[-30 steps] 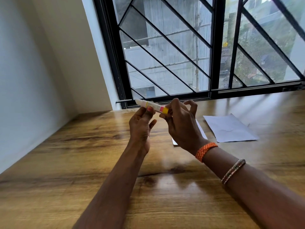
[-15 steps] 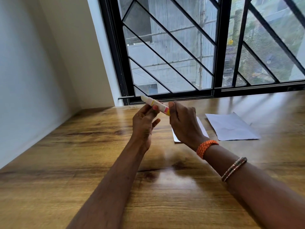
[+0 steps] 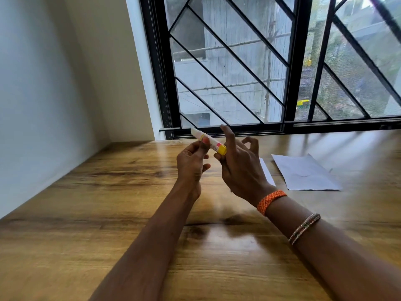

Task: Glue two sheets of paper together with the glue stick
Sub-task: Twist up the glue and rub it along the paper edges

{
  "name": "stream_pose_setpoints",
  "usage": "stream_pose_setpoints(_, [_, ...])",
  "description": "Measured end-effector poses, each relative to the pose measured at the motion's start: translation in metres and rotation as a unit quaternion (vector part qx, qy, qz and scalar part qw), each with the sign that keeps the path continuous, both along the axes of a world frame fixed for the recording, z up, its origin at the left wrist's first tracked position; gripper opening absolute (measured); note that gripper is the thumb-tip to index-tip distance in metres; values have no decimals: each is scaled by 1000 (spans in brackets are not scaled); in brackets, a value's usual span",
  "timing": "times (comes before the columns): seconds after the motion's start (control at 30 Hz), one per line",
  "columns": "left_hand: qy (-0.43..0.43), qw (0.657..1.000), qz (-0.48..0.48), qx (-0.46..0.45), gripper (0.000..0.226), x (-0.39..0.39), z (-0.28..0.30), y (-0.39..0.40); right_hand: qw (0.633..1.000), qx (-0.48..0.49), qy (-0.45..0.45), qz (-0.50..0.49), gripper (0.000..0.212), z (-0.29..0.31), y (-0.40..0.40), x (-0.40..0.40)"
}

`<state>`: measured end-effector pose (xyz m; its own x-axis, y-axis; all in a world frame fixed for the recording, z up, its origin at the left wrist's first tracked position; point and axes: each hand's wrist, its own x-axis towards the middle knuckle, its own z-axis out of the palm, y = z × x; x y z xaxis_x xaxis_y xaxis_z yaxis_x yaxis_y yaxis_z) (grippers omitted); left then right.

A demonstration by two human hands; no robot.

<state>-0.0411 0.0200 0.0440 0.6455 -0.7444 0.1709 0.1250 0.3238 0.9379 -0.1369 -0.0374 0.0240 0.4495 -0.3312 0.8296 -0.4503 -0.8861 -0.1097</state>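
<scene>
A glue stick (image 3: 214, 146), white with a yellow end, is held above the table in front of the window. My left hand (image 3: 191, 165) pinches its middle between thumb and fingers. My right hand (image 3: 240, 170) is right beside the yellow end, index finger raised and the other fingers spread loosely; its thumb sits just under that end. One white sheet of paper (image 3: 303, 174) lies flat on the table to the right. A second sheet (image 3: 268, 174) lies beside it, mostly hidden behind my right hand.
The wooden table (image 3: 108, 213) runs up to a white wall on the left and a black-framed barred window (image 3: 238, 83) at the back. An orange band and thin bangles are on my right wrist.
My right hand's fingers, which pinched the yellow end of the glue stick, have spread apart and the index finger has lifted. My left hand keeps its hold.
</scene>
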Motion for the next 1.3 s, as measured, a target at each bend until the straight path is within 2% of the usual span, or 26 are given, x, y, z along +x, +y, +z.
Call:
stream_pose_setpoints(0.13, [-6, 1000, 6, -2, 10, 1, 2, 0, 997, -29, 31, -61, 26, 2, -3, -2])
stream_pose_setpoints(0.3, [-18, 1000, -14, -9, 11, 1, 1, -1, 998, 0, 36, -57, 20, 1, -4, -3])
stream_pose_setpoints(0.4, [-26, 998, -44, -20, 18, -1, 2, -1, 998, 6, 35, -49, 21, 4, -5, -6])
stream_pose_setpoints(0.53, [-9, 1000, -5, -14, 6, 2, 2, -1, 998, -19, 6, -52, 27, 7, -2, -1])
stream_pose_setpoints(0.73, [23, 999, 18, -12, 11, 5, 5, -1, 998, -34, -45, -2, 20, 7, 4, 1])
stream_pose_setpoints(0.87, [16, 1000, 5, -16, 14, 7, 4, -3, 998, 15, -61, -15, 16, 5, 1, 1])
stream_pose_setpoints(0.93, [2, 1000, -17, -16, 12, 7, 2, -3, 997, 45, -58, -24, 28, 5, -2, 2])
stream_pose_setpoints(1.0, [-3, 1000, -29, -11, 10, 6, 0, -3, 996, 58, -64, -7, 37, 3, -4, 3])
stream_pose_setpoints(1.07, [-6, 1000, -19, -4, 7, 5, -2, -3, 991, 84, -90, 43, 30, 3, -6, 3])
stream_pose_setpoints(1.13, [-51, 999, 8, 8, 3, 3, -2, -2, 972, 165, -120, 119, 17, 6, -6, 6])
stream_pose_setpoints(1.17, [-73, 997, 21, 9, 5, 1, -2, -1, 949, 234, -135, 162, 16, 8, -5, 8])
stream_pose_setpoints(1.23, [-99, 994, 42, -3, 9, -5, -2, 0, 865, 397, -177, 250, 19, 11, -1, 11])
stream_pose_setpoints(1.27, [-119, 991, 54, -6, 14, -8, -4, 0, 820, 460, -198, 278, 23, 11, 0, 11])
stream_pose_setpoints(1.3, [-148, 986, 72, 3, 19, -10, -5, 1, 789, 497, -213, 290, 26, 10, 0, 9])
